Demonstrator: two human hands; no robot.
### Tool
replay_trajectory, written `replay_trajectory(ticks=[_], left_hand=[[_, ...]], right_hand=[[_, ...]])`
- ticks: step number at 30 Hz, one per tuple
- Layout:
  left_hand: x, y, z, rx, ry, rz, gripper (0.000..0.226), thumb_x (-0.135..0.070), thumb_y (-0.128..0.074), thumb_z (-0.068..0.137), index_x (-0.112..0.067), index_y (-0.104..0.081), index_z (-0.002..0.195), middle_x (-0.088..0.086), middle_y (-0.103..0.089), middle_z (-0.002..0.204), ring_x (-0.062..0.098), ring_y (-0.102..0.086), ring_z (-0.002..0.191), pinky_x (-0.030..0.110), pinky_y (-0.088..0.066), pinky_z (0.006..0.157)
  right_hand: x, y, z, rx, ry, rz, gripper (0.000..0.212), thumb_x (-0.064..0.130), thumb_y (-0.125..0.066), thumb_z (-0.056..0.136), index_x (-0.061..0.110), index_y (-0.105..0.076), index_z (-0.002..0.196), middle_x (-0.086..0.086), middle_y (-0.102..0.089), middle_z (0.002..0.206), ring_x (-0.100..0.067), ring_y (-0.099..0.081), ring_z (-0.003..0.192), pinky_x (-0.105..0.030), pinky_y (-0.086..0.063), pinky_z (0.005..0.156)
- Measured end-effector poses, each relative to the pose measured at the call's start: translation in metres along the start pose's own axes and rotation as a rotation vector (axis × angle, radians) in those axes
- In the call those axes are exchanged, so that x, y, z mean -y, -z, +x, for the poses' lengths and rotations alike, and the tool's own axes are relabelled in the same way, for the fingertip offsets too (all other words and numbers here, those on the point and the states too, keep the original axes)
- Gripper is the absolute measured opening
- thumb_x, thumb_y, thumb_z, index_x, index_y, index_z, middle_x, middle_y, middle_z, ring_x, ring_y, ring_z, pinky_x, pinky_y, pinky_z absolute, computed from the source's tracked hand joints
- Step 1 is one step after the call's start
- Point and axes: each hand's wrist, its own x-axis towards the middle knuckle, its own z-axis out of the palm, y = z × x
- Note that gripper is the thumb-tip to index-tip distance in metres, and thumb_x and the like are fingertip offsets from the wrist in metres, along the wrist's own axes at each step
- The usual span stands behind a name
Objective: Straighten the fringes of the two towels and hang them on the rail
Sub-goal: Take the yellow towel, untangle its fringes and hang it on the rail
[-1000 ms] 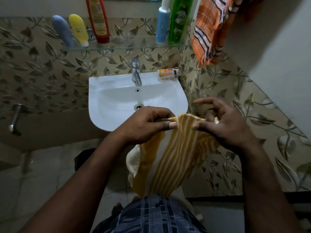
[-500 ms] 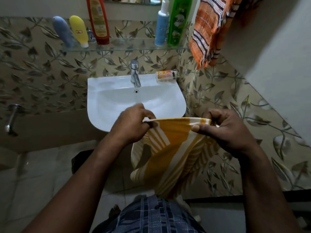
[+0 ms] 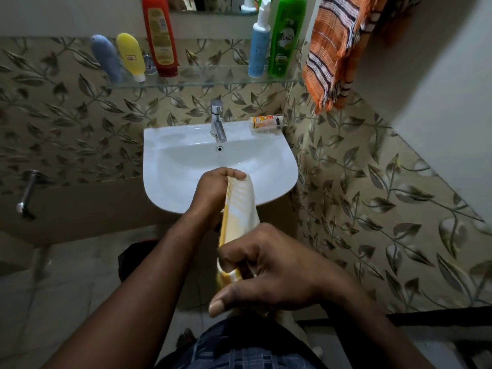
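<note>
Stretching yellow striped towel (image 3: 239,209) between both hands, above front rim of washbasin (image 3: 165,182). Left hand (image 3: 213,193) pinches far end; right hand (image 3: 266,272) curls round near end, close to body. Fringe not discernible. Orange striped towel (image 3: 332,49) hangs at top right, rail hidden. Judgement: one towel up, yellow one left to straighten and hang.

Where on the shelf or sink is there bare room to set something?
Shelf: bare between red bottle and blue pump bottle; ends crowded. Sink: rim left of tap bare; soap box fills right corner.
</note>
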Motion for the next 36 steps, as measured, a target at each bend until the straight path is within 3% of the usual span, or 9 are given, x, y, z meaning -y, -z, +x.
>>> replay_trajectory(ticks=[5,10,14,17,19,22,26,31,36], left_hand=[[-0.003,0.0,0.008,0.094,0.051,-0.186,0.024,-0.016,-0.062,0.077,-0.008,-0.084,0.081,0.012,-0.08,0.092,0.022,-0.073,0.082,0.025,-0.059,0.072],[0.006,-0.004,0.004,0.238,-0.07,-0.044,0.031,0.018,-0.062,0.088,-0.004,-0.077,0.103,0.007,-0.078,0.095,0.012,-0.073,0.086,0.014,-0.055,0.071],[0.008,-0.004,-0.006,0.279,-0.077,-0.185,0.032,0.017,-0.059,0.093,-0.009,-0.077,0.099,0.004,-0.08,0.091,0.013,-0.074,0.084,0.021,-0.06,0.074],[0.002,-0.003,-0.014,0.31,-0.143,-0.251,0.033,0.018,-0.057,0.093,-0.008,-0.076,0.102,0.002,-0.081,0.09,0.011,-0.075,0.084,0.02,-0.06,0.074],[-0.001,-0.002,-0.018,0.354,-0.208,-0.262,0.033,0.018,-0.057,0.093,-0.007,-0.075,0.105,0.0,-0.08,0.091,0.008,-0.074,0.087,0.018,-0.058,0.077],[-0.007,-0.002,-0.024,0.455,-0.245,-0.295,0.033,0.019,-0.056,0.093,-0.005,-0.073,0.107,0.001,-0.078,0.091,0.009,-0.073,0.084,0.019,-0.057,0.076],[-0.011,-0.004,-0.025,0.478,-0.283,-0.213,0.034,0.019,-0.054,0.093,-0.005,-0.073,0.106,0.001,-0.076,0.089,0.01,-0.071,0.084,0.021,-0.055,0.076],[-0.016,-0.004,-0.033,0.718,-0.309,0.015,0.036,-0.002,-0.074,0.086,-0.002,-0.066,0.121,0.008,-0.072,0.109,0.015,-0.069,0.098,0.023,-0.055,0.081],[-0.015,-0.018,-0.042,0.583,-0.464,0.045,0.016,-0.005,-0.075,0.093,-0.004,-0.069,0.108,0.011,-0.073,0.095,0.022,-0.071,0.089,0.036,-0.06,0.084]], right_hand=[[0.009,-0.022,0.014,0.12,0.05,-0.067,0.037,0.029,-0.089,0.083,0.013,-0.059,0.072,0.003,-0.055,0.062,-0.012,-0.053,0.058,-0.029,-0.04,0.058],[0.003,-0.037,0.018,0.072,0.1,-0.099,0.022,0.03,-0.087,0.086,0.015,-0.072,0.088,0.006,-0.066,0.073,-0.005,-0.06,0.066,-0.027,-0.048,0.064],[-0.022,-0.014,0.013,-0.363,0.085,-0.104,0.02,0.033,-0.081,0.089,0.015,-0.072,0.087,0.005,-0.066,0.074,-0.009,-0.059,0.065,-0.03,-0.047,0.061],[-0.049,0.011,0.007,-0.926,-0.1,0.053,0.029,0.051,-0.077,0.084,0.025,-0.069,0.093,-0.006,-0.069,0.076,-0.033,-0.063,0.069,-0.05,-0.056,0.064],[-0.071,0.029,0.001,-1.145,-0.245,0.193,0.048,0.069,-0.077,0.078,0.029,-0.067,0.102,-0.021,-0.071,0.085,-0.042,-0.067,0.075,-0.063,-0.057,0.07],[-0.09,0.045,-0.006,-0.974,-0.32,0.288,0.051,0.074,-0.078,0.076,0.032,-0.073,0.105,-0.027,-0.073,0.098,-0.045,-0.072,0.089,-0.064,-0.059,0.082],[-0.08,0.044,-0.004,-0.916,-0.188,0.292,0.013,0.026,-0.077,0.094,0.014,-0.077,0.092,-0.018,-0.075,0.089,-0.022,-0.07,0.08,-0.044,-0.057,0.076],[-0.074,0.05,-0.005,-0.98,-0.165,0.143,0.034,0.044,-0.076,0.087,0.01,-0.071,0.087,-0.021,-0.067,0.082,-0.039,-0.062,0.072,-0.059,-0.055,0.067],[-0.069,0.048,-0.003,-1.015,-0.141,0.076,0.039,0.05,-0.073,0.087,0.012,-0.066,0.084,-0.019,-0.063,0.077,-0.039,-0.058,0.068,-0.059,-0.053,0.061]])
